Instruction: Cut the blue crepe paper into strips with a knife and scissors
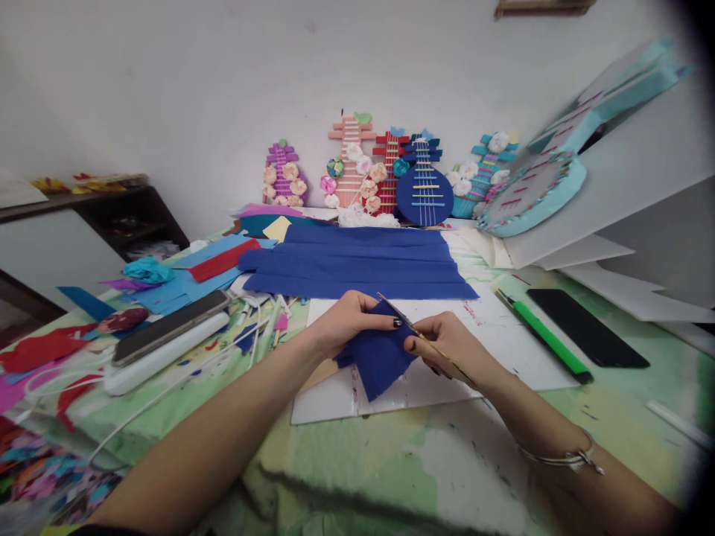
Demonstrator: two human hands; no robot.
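Pinched between thumb and fingers, a small piece of dark blue crepe paper (383,365) hangs from my left hand (351,321), just above a white board (329,398). My right hand (450,344) is closed around a slim, pointed metal tool (403,316) with a gold patterned grip. Its tip lies along the upper edge of the blue piece, close to my left thumb; whether it is tweezers or another tool is unclear. Beyond both hands, a large pleated sheet of blue crepe paper (357,260) lies across the board's far edge.
Several lute-shaped crafts, including a blue one (424,195), lean against the wall. At left are a phone (170,327) on a white power strip or box (167,353), cables and paper scraps. A green cutter (550,339) and black slab (586,327) lie at right, near leaning white boards (603,201).
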